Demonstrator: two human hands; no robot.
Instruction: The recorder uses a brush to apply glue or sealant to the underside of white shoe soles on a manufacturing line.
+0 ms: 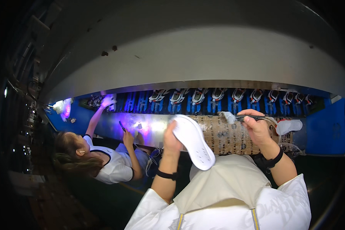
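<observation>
A white shoe sole (194, 142) is gripped near its upper end by my left hand (171, 138), fingers closed on its edge. It hangs tilted in front of my beige apron (222, 180). Over the brown printed covering (214, 134) of the bench, my right hand (257, 129) is wrapped round the dark handle of a brush (230, 117). The brush's greyish-white bristles point left, apart from the sole. Just right of that hand lies a white and orange shoe part (289, 126).
Behind the bench runs a row of blue holders (214, 106) carrying several white, orange-trimmed shoes (198, 96). A grey hood (195, 53) overhangs it. To my left, a co-worker (111, 161) reaches toward the row under a purple-lit lamp (63, 108).
</observation>
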